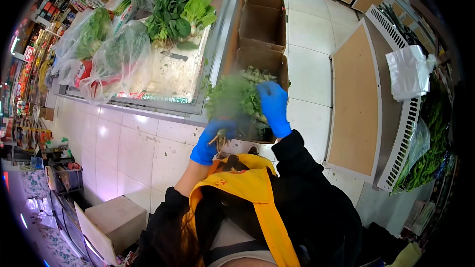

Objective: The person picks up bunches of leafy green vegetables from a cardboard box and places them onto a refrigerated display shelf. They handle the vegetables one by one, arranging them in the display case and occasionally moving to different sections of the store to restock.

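Observation:
My left hand, in a blue glove, grips a bunch of leafy green herbs, apparently coriander, near its pale roots. The leaves spread away from me and are partly blurred. At the bunch's right side, my blue-gloved right hand touches or nearly touches the foliage; its fingertips are partly hidden, so a hold there cannot be made out. Beneath both hands stands an open cardboard box with more greens and roots inside. A second open cardboard box stands just beyond it.
Left of the boxes, a metal-rimmed counter bears a white foam board, a knife, leafy bunches and bagged vegetables. On the right stands a wood-panelled display case with plastic bags on its edge.

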Demonstrator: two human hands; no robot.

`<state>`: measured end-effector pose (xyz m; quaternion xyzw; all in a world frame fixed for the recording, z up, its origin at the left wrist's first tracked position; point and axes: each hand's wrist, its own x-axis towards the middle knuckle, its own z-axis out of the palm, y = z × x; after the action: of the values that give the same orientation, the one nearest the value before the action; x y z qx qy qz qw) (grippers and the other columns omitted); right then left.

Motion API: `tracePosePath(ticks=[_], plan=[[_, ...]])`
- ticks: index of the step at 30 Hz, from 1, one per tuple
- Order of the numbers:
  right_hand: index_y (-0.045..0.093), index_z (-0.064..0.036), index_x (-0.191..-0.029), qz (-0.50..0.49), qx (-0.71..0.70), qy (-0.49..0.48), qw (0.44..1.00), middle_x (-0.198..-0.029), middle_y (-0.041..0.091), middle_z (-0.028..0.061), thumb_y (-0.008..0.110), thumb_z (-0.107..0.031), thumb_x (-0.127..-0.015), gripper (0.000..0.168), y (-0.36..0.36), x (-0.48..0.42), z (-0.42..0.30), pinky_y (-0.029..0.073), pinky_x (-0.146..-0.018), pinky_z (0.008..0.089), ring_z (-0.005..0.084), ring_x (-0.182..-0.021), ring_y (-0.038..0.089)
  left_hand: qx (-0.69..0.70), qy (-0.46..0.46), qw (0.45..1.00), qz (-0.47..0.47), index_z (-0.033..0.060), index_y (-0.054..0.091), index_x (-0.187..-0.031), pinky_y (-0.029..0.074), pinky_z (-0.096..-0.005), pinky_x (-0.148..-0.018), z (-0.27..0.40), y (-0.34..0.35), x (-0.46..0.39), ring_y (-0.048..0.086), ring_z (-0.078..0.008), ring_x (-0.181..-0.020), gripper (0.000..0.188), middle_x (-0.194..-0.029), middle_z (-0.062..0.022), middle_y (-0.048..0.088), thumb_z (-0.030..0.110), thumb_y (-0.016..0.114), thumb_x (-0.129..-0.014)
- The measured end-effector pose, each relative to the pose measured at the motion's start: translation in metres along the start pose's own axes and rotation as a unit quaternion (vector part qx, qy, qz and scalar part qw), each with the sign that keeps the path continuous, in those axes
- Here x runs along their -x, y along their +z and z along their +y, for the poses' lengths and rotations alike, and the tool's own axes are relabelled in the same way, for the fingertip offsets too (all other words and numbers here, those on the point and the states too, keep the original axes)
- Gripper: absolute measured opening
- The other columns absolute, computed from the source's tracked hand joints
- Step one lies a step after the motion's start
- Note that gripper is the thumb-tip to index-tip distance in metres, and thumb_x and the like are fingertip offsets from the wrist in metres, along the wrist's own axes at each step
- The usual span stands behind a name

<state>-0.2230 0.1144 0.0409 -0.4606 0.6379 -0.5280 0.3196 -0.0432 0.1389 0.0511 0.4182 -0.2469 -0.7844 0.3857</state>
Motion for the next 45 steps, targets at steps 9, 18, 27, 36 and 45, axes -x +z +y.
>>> tracePosePath(ticks=[9, 18, 27, 36, 45], plan=[[0.064, -0.006, -0.091, -0.039, 0.12, -0.126, 0.984, -0.087, 0.062, 0.0147, 0.06, -0.013, -0.073, 0.02, 0.019, 0.016, 0.034, 0.047, -0.069, 0.032, 0.0286, -0.077, 0.061, 0.028, -0.022, 0.997, -0.075, 0.0031, 0.057, -0.091, 0.043, -0.0225, -0.065, -0.015, -0.016, -0.03, 0.053, -0.0115, -0.073, 0.014, -0.083, -0.0035, 0.055, 0.012, 0.054, -0.08], [0.062, -0.008, -0.094, -0.025, 0.053, -0.169, 0.984, -0.086, 0.059, 0.0118, 0.061, -0.014, -0.076, 0.019, 0.003, 0.02, 0.01, 0.048, -0.064, 0.0325, 0.0299, -0.074, 0.059, 0.032, -0.052, 0.993, -0.101, 0.0011, 0.051, -0.097, 0.042, -0.0273, -0.079, -0.021, -0.034, -0.041, 0.051, -0.0148, -0.087, 0.019, -0.089, -0.0064, 0.049, 0.008, 0.054, -0.08], [0.059, -0.006, -0.086, -0.047, 0.297, -0.28, 0.912, -0.076, 0.057, 0.0121, 0.062, -0.013, -0.072, 0.016, 0.025, 0.031, 0.044, 0.047, -0.059, 0.0338, 0.0304, -0.067, 0.057, 0.022, -0.075, 0.993, -0.084, 0.0022, 0.051, -0.098, 0.044, -0.0301, -0.081, -0.022, -0.042, -0.045, 0.053, -0.0167, -0.091, 0.02, -0.093, -0.007, 0.052, 0.009, 0.053, -0.08], [0.061, -0.006, -0.089, -0.015, 0.065, -0.158, 0.985, -0.083, 0.057, 0.0126, 0.063, -0.015, -0.071, 0.021, 0.001, 0.012, 0.007, 0.046, -0.063, 0.0315, 0.0261, -0.073, 0.058, -0.036, 0.011, 0.998, -0.053, 0.0027, 0.058, -0.081, 0.042, -0.0226, -0.058, -0.018, -0.022, -0.037, 0.052, -0.0105, -0.065, 0.008, -0.075, -0.0024, 0.054, 0.01, 0.058, -0.077], [0.06, -0.004, -0.076, 0.013, 0.103, -0.207, 0.973, -0.074, 0.057, 0.0145, 0.059, -0.015, -0.073, 0.011, 0.023, 0.01, 0.018, 0.045, -0.059, 0.0364, 0.0321, -0.068, 0.057, -0.182, 0.198, 0.945, -0.186, 0.0018, 0.05, -0.098, 0.041, -0.0271, -0.075, -0.027, -0.029, -0.029, 0.048, -0.0149, -0.088, 0.021, -0.098, -0.0065, 0.046, 0.0, 0.055, -0.077]])
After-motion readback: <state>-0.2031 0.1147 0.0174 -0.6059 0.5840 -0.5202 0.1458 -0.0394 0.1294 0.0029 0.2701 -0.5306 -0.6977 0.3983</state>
